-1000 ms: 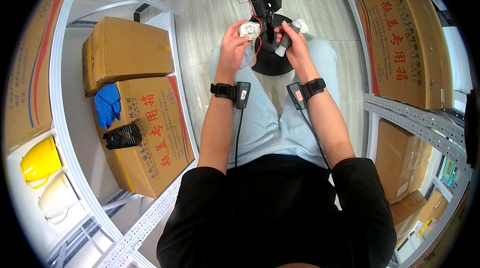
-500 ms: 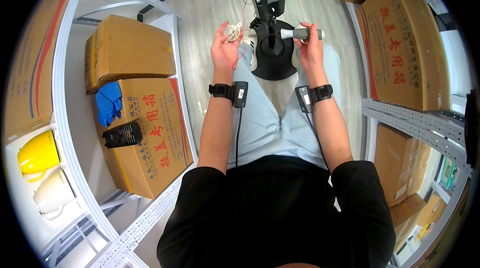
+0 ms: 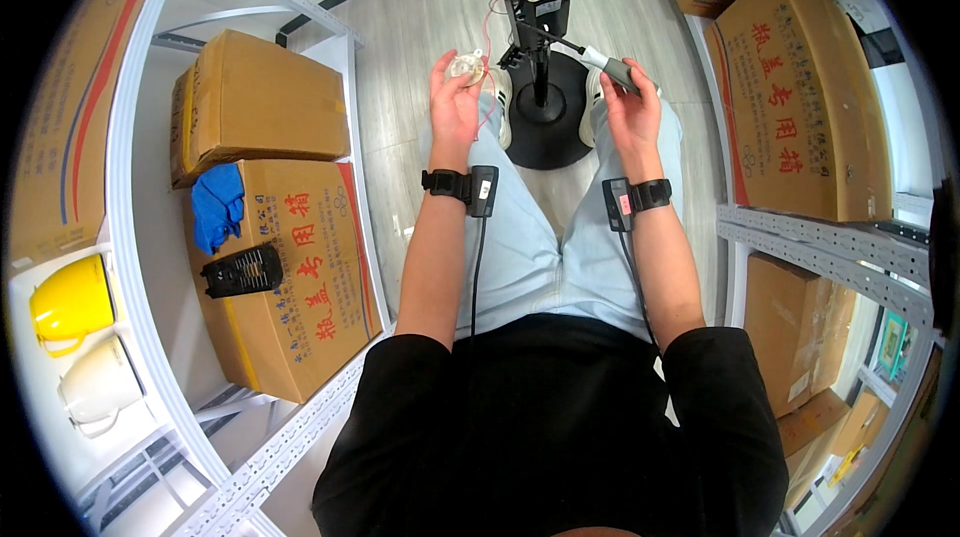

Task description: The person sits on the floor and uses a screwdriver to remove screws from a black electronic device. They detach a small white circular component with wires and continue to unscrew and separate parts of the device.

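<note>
My left hand (image 3: 455, 97) is raised over my left knee and holds a small round whitish part (image 3: 466, 66) with thin red wires trailing from it. My right hand (image 3: 630, 107) grips a grey-handled tool (image 3: 612, 67) whose thin dark shaft points left toward the part. The tool tip stops just short of the part, near the black pole (image 3: 540, 27). Both wrists wear black bands with small boxes and cables.
A black stand with a round base (image 3: 545, 132) rises between my feet. White metal shelving (image 3: 140, 237) on the left holds cardboard boxes (image 3: 300, 267), a blue cloth (image 3: 218, 205), a small black device (image 3: 243, 270), and a yellow and a white jug (image 3: 70, 307). More boxes (image 3: 800, 97) fill the right shelves.
My hands have drawn apart, the left moving left with the round part and the right moving right. The tool has swung from lying level to pointing at the part.
</note>
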Motion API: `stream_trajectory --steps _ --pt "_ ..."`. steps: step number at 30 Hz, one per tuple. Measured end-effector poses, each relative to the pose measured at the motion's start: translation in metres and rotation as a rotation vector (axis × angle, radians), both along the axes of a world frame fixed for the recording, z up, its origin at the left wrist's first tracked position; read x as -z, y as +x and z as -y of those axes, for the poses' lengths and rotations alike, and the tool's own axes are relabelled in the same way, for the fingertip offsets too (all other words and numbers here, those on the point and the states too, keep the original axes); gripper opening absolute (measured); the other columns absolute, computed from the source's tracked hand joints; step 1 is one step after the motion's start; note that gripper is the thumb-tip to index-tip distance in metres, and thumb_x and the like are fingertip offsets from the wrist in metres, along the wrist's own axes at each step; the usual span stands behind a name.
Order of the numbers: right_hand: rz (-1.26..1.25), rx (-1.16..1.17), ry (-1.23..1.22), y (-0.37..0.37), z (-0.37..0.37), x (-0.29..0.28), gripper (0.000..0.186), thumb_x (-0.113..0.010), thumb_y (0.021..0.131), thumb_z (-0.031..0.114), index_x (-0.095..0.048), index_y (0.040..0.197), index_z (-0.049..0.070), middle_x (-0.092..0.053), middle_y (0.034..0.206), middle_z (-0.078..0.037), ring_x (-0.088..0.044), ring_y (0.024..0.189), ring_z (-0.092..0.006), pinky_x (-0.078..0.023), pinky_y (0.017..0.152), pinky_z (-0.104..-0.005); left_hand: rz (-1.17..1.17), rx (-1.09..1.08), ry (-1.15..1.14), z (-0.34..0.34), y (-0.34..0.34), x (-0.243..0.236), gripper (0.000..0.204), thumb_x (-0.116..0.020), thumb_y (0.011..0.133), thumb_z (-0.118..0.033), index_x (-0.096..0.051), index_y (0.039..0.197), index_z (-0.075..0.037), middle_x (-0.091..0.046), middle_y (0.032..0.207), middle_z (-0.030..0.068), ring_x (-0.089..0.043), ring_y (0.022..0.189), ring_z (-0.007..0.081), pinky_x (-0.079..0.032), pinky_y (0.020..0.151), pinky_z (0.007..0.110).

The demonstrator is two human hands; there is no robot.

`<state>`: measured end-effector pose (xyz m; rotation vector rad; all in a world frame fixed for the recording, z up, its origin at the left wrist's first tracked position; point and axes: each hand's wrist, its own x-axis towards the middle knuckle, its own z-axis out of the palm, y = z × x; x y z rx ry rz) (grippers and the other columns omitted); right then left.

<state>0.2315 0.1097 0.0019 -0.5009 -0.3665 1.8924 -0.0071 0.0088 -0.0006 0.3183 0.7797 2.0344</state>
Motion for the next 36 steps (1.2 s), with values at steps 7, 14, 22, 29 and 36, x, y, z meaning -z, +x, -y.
stream_trajectory --steps 7,14,22,29,36 --pt "0.002 0.007 0.037 0.002 0.001 -0.003 0.032 -0.060 0.091 0.013 -0.053 0.117 -0.003 -0.057 0.110 -0.015 -0.055 0.106 -0.0242 -0.048 0.101 -0.0403 -0.008 0.035 -0.018 -0.003 0.004 0.001 0.050 -0.049 0.083 0.013 -0.038 0.131 0.003 -0.044 0.128 0.0261 -0.049 0.120 0.0430 -0.040 0.108 0.046" --pt "0.170 -0.049 0.177 -0.003 0.010 -0.016 0.041 -0.060 0.090 0.009 -0.047 0.127 -0.001 -0.057 0.115 -0.016 -0.058 0.109 -0.0259 -0.048 0.101 -0.0388 -0.017 0.058 -0.030 -0.004 0.006 0.001 0.050 -0.048 0.084 0.013 -0.036 0.132 0.004 -0.044 0.129 0.0257 -0.048 0.121 0.0427 -0.039 0.109 0.047" --pt "0.357 -0.325 0.481 -0.003 0.034 -0.039 0.049 -0.065 0.084 0.002 -0.050 0.131 0.002 -0.057 0.124 -0.014 -0.064 0.098 -0.0218 -0.056 0.077 -0.0319 -0.012 0.086 -0.033 -0.005 0.009 -0.001 0.051 -0.048 0.085 0.012 -0.035 0.134 0.004 -0.044 0.128 0.0257 -0.049 0.121 0.0413 -0.039 0.109 0.045" --pt "0.523 -0.656 0.511 -0.008 0.033 -0.024 0.047 -0.061 0.086 0.004 -0.051 0.132 0.003 -0.054 0.130 -0.013 -0.062 0.095 -0.0163 -0.052 0.072 -0.0254 -0.084 0.092 -0.033 -0.008 0.010 0.001 0.051 -0.049 0.086 0.011 -0.035 0.134 0.004 -0.046 0.129 0.0236 -0.050 0.121 0.0382 -0.039 0.108 0.043" --pt "0.221 -0.524 0.320 -0.015 0.032 -0.032 0.046 -0.051 0.092 0.011 -0.043 0.136 0.001 -0.053 0.131 -0.020 -0.065 0.093 -0.0195 -0.052 0.074 -0.0263 -0.112 0.135 -0.057 -0.006 0.012 -0.003 0.050 -0.048 0.086 0.011 -0.035 0.134 0.003 -0.047 0.129 0.0236 -0.051 0.121 0.0371 -0.039 0.107 0.043"
